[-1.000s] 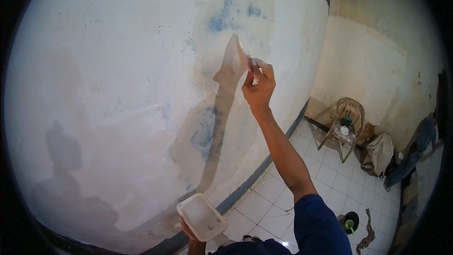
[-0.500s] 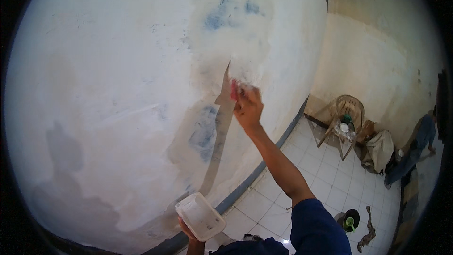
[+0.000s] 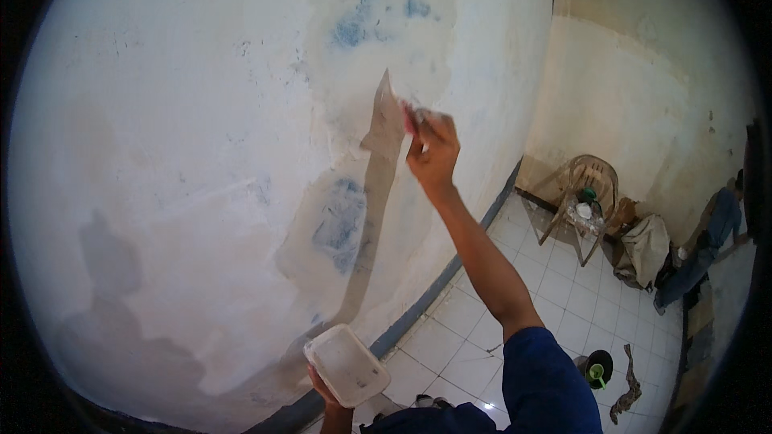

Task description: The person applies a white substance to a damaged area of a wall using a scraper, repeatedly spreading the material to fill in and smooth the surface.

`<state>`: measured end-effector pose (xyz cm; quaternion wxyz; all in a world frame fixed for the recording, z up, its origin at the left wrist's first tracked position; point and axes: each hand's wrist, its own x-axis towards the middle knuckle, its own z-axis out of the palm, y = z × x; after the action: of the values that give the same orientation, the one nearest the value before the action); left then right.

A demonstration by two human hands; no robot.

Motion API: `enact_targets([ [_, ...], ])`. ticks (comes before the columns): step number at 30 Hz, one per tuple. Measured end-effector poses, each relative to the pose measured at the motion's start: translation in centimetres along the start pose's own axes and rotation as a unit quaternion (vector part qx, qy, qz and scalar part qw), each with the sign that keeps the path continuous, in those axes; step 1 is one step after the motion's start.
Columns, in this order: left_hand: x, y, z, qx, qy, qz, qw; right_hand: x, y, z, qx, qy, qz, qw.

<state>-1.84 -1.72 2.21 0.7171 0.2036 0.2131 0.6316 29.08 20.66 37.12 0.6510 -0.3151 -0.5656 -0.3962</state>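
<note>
Hands well apart in the head view: our right hand (image 3: 434, 149) pinches a thin flat tool (image 3: 408, 119) up against or just before the patchy white wall (image 3: 185, 112), too blurred for us to tell whether it touches. Our left hand (image 3: 323, 386), low down, grips the side of a pale rectangular tub (image 3: 347, 365). To our right, on the tiled floor (image 3: 454, 317), we see a dark bowl (image 3: 604, 358), a twisted brown strip (image 3: 630, 388) and a chair (image 3: 597, 170); another person (image 3: 708, 245) is farther off
</note>
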Motion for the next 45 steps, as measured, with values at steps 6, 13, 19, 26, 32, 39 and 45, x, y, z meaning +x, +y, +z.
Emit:
enact_targets([
  [6, -0.3, 0.1, 0.7, -0.032, -0.023, 0.021, 0.999, -7.0, -4.2, -2.7, 0.026, -0.11, -0.019, 0.993],
  [13, 0.2, 0.0, -0.4, -0.046, -0.024, 0.023, 0.998, -3.4, -2.2, -1.8, 0.0, -0.004, 0.0, 1.0],
  [19, -0.4, 0.4, 1.9, -0.067, -0.018, 0.003, 0.998, -8.3, -3.1, -2.3, 0.035, -0.107, -0.022, 0.993],
  [26, -0.1, -0.1, 1.6, -0.054, -0.01, 0.024, 0.998, 0.1, -1.2, -2.2, 0.02, -0.02, 0.017, 0.999],
  [32, 0.0, 0.0, 2.1, -0.073, -0.066, -0.008, 0.995, -4.0, -2.5, -1.4, -0.01, -0.109, -0.03, 0.994],
  [39, 0.0, -0.5, 0.4, -0.037, -0.027, 0.033, 0.998, -7.1, -2.1, -5.3, 0.102, -0.124, -0.051, 0.986],
  [45, 0.5, -0.8, -1.0, -0.049, -0.059, 0.019, 0.997, -4.3, 3.4, -1.5, -0.022, 0.038, 0.04, 0.998],
])
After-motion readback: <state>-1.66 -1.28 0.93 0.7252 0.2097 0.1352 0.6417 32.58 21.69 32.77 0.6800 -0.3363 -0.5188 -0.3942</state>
